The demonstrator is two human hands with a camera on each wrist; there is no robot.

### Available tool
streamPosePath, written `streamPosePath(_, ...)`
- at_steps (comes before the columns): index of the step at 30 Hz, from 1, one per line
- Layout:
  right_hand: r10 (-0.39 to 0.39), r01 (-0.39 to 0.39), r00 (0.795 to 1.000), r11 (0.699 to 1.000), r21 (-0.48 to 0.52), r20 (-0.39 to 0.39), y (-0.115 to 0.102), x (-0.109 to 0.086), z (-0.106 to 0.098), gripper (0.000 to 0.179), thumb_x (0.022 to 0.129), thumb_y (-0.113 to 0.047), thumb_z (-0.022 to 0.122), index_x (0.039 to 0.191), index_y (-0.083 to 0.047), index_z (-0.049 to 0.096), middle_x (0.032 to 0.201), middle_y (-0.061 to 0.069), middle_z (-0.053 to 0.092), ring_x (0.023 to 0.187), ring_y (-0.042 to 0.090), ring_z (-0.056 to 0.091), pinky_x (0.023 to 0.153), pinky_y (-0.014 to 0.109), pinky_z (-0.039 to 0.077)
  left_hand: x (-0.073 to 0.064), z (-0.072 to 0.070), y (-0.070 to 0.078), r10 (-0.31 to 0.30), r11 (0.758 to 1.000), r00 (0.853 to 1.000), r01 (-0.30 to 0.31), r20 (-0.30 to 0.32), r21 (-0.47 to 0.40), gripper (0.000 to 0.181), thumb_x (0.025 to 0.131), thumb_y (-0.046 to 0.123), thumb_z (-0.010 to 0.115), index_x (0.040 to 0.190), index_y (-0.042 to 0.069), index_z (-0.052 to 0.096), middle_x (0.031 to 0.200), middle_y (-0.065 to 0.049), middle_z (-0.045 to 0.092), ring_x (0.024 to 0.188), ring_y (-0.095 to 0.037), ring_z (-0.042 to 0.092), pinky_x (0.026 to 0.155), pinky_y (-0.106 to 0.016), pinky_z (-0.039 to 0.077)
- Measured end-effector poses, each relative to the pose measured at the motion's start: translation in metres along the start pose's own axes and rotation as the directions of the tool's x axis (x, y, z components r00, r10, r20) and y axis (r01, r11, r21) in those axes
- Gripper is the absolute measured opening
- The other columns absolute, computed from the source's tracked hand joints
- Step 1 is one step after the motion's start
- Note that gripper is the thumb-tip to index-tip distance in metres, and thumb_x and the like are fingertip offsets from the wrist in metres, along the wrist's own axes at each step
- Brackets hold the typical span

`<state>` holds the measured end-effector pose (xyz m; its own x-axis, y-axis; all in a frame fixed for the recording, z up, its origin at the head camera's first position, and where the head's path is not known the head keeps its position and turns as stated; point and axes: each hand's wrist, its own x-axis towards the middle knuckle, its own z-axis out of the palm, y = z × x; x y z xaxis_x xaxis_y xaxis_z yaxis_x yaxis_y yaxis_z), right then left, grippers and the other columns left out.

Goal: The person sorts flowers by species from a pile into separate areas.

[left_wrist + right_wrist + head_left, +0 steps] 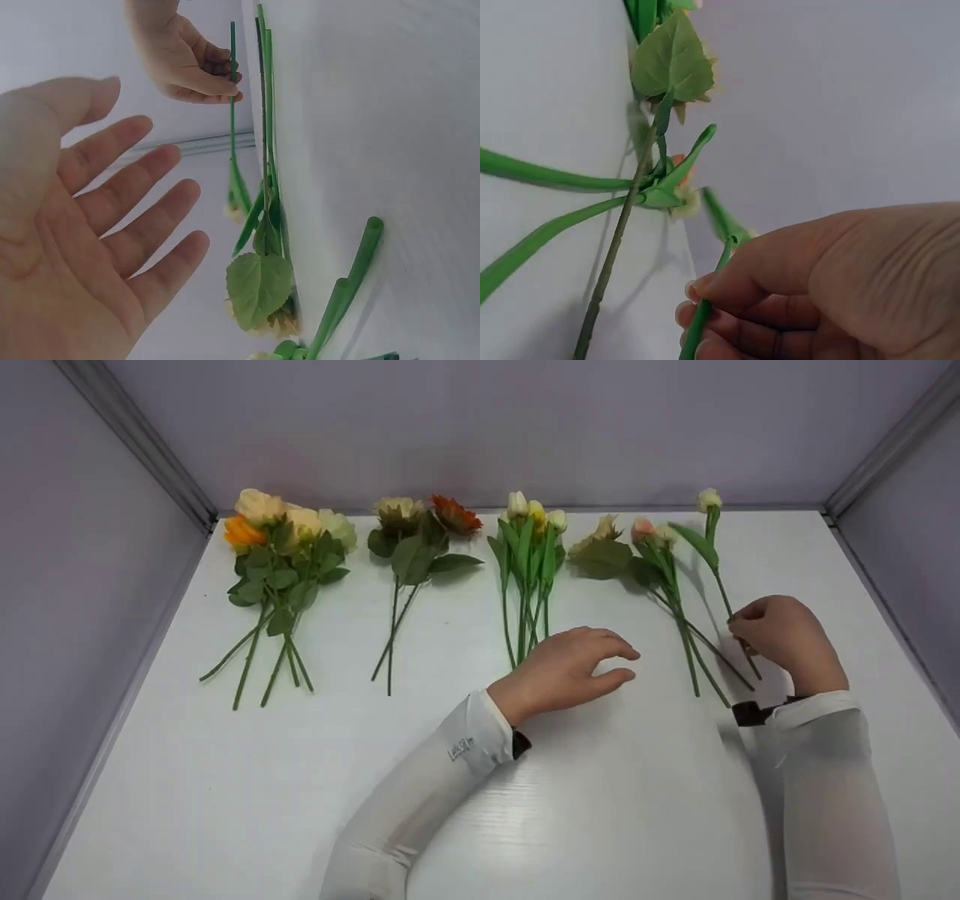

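My right hand [786, 639] pinches the green stem of a pale tulip [709, 501] between thumb and fingers, at the right side of the table. In the right wrist view the stem [699, 324] runs down past the fingertips, and the thumb hides part of it. Just left of that hand lies a loose group with a peach tulip [643, 529] and a cream rose [600, 540], their stems crossing. My left hand [574, 669] hovers with spread fingers and nothing in its grasp, overlapping the lower stems of the white and yellow tulips [535, 514] in the head view.
Along the back of the white table [225, 810] lie more flowers. A bunch of peach and orange roses [261, 506] is at far left. Beside it are a cream flower [399, 510] and a rust-red flower [456, 515]. Grey panels [480, 427] wall the back and sides.
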<state>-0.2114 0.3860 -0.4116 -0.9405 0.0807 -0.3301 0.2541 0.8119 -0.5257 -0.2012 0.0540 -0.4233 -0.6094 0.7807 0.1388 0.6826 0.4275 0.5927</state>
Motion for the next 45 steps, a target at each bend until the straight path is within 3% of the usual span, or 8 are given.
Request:
streamPosePath(3,-0.032,0.034,0.999,0.998,0.059,-0.028,-0.012,-0.004,0.001,0.047,0.105,-0.036,0.053,0.131,0.003,0.062,0.105,0.015,0.070,0.093,0.029,0.066,0.080,0.046,0.048,-0.002,-0.007,-0.006,-0.105,0.984,0.992,0.093,-0.072,-0.149,0.031,0.106,0.035,0.058,0.131,0.021,0.071,0.130,0.010,0.066,0.123,-0.005,0.058,0.103,-0.023,0.044)
streamPosePath(6,-0.088,0.095,0.994,0.990,0.106,-0.068,-0.029,-0.010,0.008,0.048,0.104,-0.040,0.055,0.130,0.000,0.063,0.112,0.017,0.068,0.093,0.028,0.068,0.082,0.046,0.051,-0.004,-0.014,-0.014,-0.221,0.923,0.965,0.161,-0.139,-0.350,0.028,0.105,0.035,0.060,0.127,0.023,0.072,0.123,0.014,0.068,0.113,-0.002,0.061,0.096,-0.025,0.049)
streamPosePath(14,-0.254,0.252,0.967,0.931,0.264,-0.027,-0.085,-0.024,0.056,0.039,0.101,-0.037,0.067,0.120,-0.004,0.068,0.107,0.017,0.070,0.085,0.024,0.069,0.076,0.039,0.059,-0.004,-0.026,-0.041,-0.475,0.566,0.861,0.140,-0.182,-0.812,0.026,0.101,0.030,0.069,0.122,0.014,0.072,0.108,-0.001,0.073,0.102,-0.026,0.069,0.094,-0.046,0.055)
streamPosePath(18,-0.339,0.321,0.941,0.897,0.304,0.008,-0.101,-0.029,0.084,0.031,0.100,-0.029,0.069,0.115,-0.002,0.070,0.100,0.019,0.071,0.079,0.025,0.070,0.075,0.045,0.059,-0.002,-0.025,-0.048,-0.548,0.472,0.824,0.162,-0.145,-0.867,0.029,0.100,0.032,0.070,0.120,0.012,0.071,0.107,-0.006,0.072,0.102,-0.033,0.069,0.089,-0.043,0.058)
streamPosePath(23,-0.382,0.348,0.923,0.878,0.329,0.044,-0.110,-0.031,0.107,0.021,0.099,-0.021,0.070,0.111,-0.004,0.071,0.096,0.018,0.072,0.075,0.025,0.070,0.072,0.048,0.059,0.000,-0.023,-0.052,-0.571,0.441,0.808,0.155,-0.144,-0.884,0.029,0.100,0.034,0.069,0.116,0.010,0.070,0.105,-0.008,0.072,0.105,-0.041,0.067,0.084,-0.038,0.059)
streamPosePath(33,-0.390,0.349,0.917,0.884,0.312,0.079,-0.116,-0.031,0.120,0.018,0.098,-0.019,0.069,0.110,-0.006,0.070,0.093,0.015,0.073,0.074,0.024,0.070,0.072,0.049,0.059,0.001,-0.020,-0.059,-0.608,0.398,0.778,0.126,-0.158,-0.909,0.022,0.098,0.027,0.073,0.104,0.006,0.071,0.099,-0.011,0.073,0.082,-0.024,0.069,0.076,-0.034,0.060)
streamPosePath(39,-0.394,0.351,0.916,0.881,0.316,0.080,-0.116,-0.031,0.119,0.021,0.101,-0.027,0.068,0.111,-0.009,0.071,0.091,0.012,0.070,0.078,0.028,0.069,0.072,0.047,0.058,-0.001,-0.028,-0.065,-0.620,0.423,0.763,0.129,-0.183,-0.897,0.021,0.098,0.024,0.073,0.105,0.004,0.071,0.097,-0.011,0.071,0.076,-0.019,0.066,0.076,-0.034,0.060)
streamPosePath(45,-0.406,0.367,0.913,0.865,0.343,0.046,-0.114,-0.031,0.115,0.032,0.103,-0.034,0.065,0.114,-0.005,0.071,0.094,0.017,0.068,0.085,0.036,0.067,0.074,0.045,0.059,-0.006,-0.043,-0.078,-0.634,0.490,0.746,0.183,-0.204,-0.852,0.022,0.100,0.024,0.070,0.109,0.004,0.071,0.098,-0.014,0.068,0.075,-0.019,0.065,0.078,-0.039,0.059)
